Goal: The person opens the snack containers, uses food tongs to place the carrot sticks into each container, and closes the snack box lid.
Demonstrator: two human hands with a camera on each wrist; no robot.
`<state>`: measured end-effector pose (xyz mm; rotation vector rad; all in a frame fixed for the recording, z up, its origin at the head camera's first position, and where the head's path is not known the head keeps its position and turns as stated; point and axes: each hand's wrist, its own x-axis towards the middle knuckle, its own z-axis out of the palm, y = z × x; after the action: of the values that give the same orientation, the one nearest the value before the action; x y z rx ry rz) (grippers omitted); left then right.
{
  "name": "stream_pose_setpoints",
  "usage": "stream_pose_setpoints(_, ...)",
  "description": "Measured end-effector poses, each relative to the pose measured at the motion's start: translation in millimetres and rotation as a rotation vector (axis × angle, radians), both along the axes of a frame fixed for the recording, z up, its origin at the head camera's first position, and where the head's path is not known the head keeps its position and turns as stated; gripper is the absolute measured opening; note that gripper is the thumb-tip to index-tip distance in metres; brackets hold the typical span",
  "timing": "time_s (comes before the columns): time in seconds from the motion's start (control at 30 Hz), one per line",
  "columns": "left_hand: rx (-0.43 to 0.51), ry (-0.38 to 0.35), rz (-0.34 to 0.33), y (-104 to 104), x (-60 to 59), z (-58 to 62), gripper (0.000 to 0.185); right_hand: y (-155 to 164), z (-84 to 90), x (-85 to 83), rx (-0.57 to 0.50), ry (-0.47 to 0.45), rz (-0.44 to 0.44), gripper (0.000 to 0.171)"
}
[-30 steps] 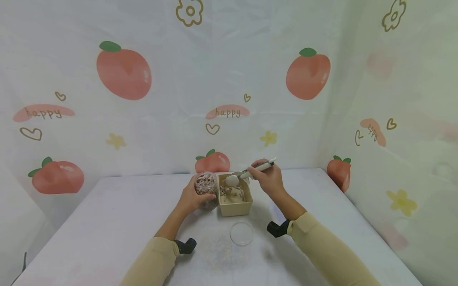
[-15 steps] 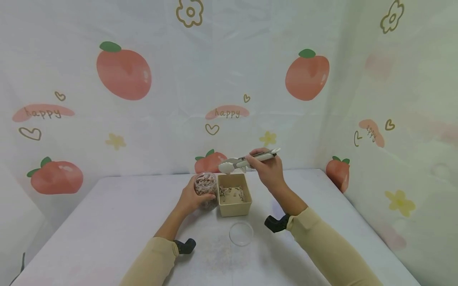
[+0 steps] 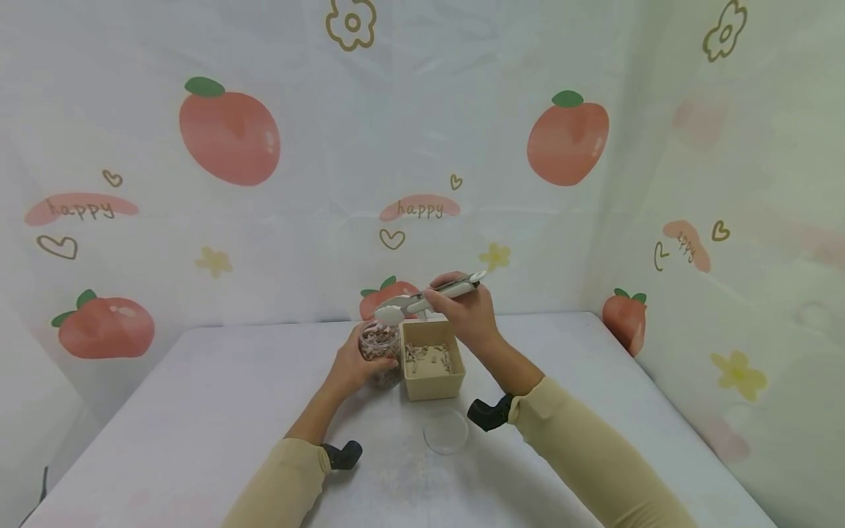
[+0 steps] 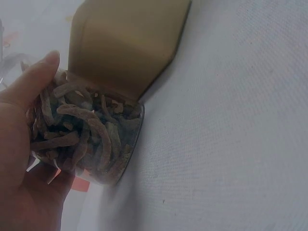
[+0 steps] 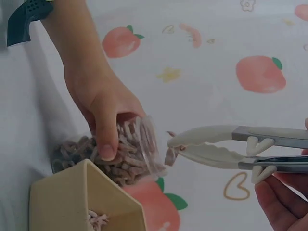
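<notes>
Brown piece in tongs (image 5: 226, 147) shows wrist-view only.

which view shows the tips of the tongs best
The right wrist view: the tongs fill the frame, tips pinching a brownish piece at the jar mouth. The head view shows them small; the left wrist view shows none of them.

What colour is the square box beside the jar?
The square box is tan beige, plain and unpatterned; the head view shows it best.

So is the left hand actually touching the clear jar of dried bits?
Touching. The left wrist view shows the left hand wrapped round the jar, thumb on its wall; the right wrist view shows fingers pressed on the glass.
</notes>
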<state>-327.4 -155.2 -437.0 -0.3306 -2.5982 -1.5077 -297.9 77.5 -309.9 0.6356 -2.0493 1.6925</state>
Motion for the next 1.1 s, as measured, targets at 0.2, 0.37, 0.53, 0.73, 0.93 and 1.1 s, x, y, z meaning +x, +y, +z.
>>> stream_pose_setpoints(0.2, 0.007, -0.005, 0.006, 0.6, 0.3, -0.4, 0.101, -3.8, -1.6, 3.6, 0.034, -0.054, 0.009, 0.019)
stream_pose_setpoints(0.37, 0.031, 0.001, 0.007, 0.1, 0.4, -1.3, 0.096, -5.5, 10.2, 20.4, 0.078, -0.099, -0.019, 0.021)
stream_pose_setpoints(0.53, 0.021, 0.009, -0.001, 0.0, 0.6, -0.9, 0.096, -4.1, 18.7, 32.5, 0.068, -0.083, -0.03, 0.022)
stream_pose_setpoints(0.73, -0.013, 0.001, 0.014, 0.8, 0.6, 1.1, 0.1, 3.0, 20.1, 31.9, 0.042, -0.069, -0.049, 0.023)
stream_pose_setpoints(0.93, -0.026, -0.008, 0.015, 1.3, 0.8, 1.8, 0.1, 10.3, 20.9, 31.6, 0.076, -0.058, -0.117, 0.021)
stream_pose_setpoints(1.1, -0.022, -0.002, 0.015, 1.3, 1.3, 2.1, 0.099, 16.7, 20.3, 30.2, 0.073, -0.026, -0.129, 0.021)
